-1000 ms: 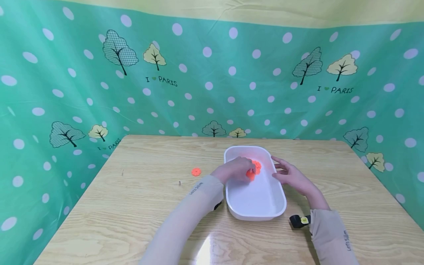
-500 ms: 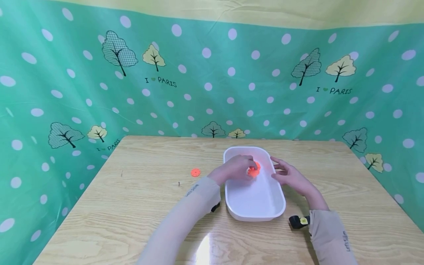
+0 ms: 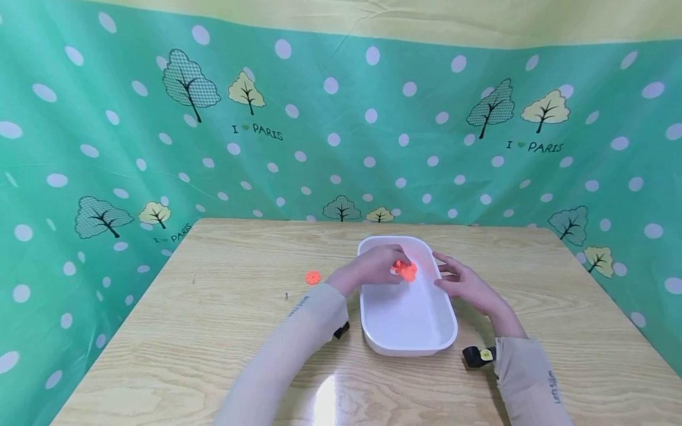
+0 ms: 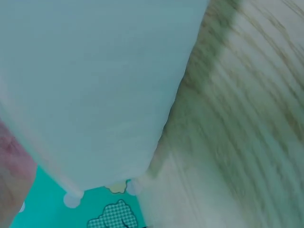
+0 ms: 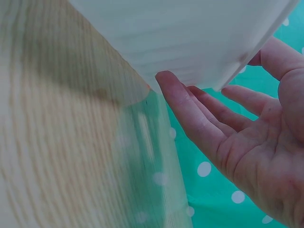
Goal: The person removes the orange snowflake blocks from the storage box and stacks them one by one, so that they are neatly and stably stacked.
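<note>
A white rectangular tray (image 3: 409, 319) stands on the table, its outer wall (image 4: 95, 95) filling much of the left wrist view. My left hand (image 3: 377, 265) reaches over the tray's left rim. Its curled fingers pinch at orange pieces (image 3: 407, 271) in the far half; they partly hide these pieces, so which are gripped is hard to tell. Only a strip of that hand (image 4: 14, 175) shows in the left wrist view. My right hand (image 3: 469, 286), fingers extended, rests against the tray's right side. The right wrist view shows its palm (image 5: 256, 147) beside the outer wall (image 5: 190, 42).
One orange disc (image 3: 313, 277) lies on the wooden table (image 3: 224, 331), left of the tray. A tiny dark object (image 3: 286, 295) is nearer the front. Behind the table hangs a green dotted cloth (image 3: 298, 136). A black wrist device (image 3: 478, 356) is near the right sleeve.
My left hand has shifted slightly left inside the tray, and the orange pieces by its fingers lie differently. My right hand keeps its place at the tray's side.
</note>
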`<state>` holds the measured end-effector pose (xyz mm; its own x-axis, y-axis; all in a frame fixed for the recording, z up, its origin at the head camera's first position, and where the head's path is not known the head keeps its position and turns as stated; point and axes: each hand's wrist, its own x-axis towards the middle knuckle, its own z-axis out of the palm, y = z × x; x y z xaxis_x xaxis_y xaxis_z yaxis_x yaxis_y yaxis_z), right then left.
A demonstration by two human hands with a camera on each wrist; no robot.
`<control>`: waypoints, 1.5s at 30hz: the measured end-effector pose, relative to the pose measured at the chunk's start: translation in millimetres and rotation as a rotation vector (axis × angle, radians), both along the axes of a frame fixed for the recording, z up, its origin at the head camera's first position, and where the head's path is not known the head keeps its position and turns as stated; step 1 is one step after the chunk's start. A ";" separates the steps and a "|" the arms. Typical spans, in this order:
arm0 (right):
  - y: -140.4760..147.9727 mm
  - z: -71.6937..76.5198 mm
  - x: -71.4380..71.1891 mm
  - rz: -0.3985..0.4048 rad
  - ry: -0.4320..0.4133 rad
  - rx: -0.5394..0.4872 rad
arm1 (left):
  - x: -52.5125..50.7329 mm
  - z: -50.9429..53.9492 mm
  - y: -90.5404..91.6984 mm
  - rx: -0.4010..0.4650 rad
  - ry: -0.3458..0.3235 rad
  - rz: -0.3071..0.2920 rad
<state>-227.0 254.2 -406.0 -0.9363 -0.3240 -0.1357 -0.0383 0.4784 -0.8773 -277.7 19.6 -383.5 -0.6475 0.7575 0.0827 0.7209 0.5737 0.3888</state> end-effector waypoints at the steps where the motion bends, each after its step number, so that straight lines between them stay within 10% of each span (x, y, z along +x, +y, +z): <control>1: -0.1 -0.1 0.0 -0.002 0.000 0.001 | 0.6 1.6 -1.6 0.004 0.002 0.002; 45: 0.0 -0.3 0.7 0.006 0.000 -0.006 | 3.4 2.0 -100.1 0.086 0.034 0.181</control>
<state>-226.3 254.2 -406.3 -0.9342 -0.3304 -0.1342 -0.0408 0.4730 -0.8801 -274.3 -80.5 -381.4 -0.7684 0.6179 0.1666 0.6224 0.6609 0.4194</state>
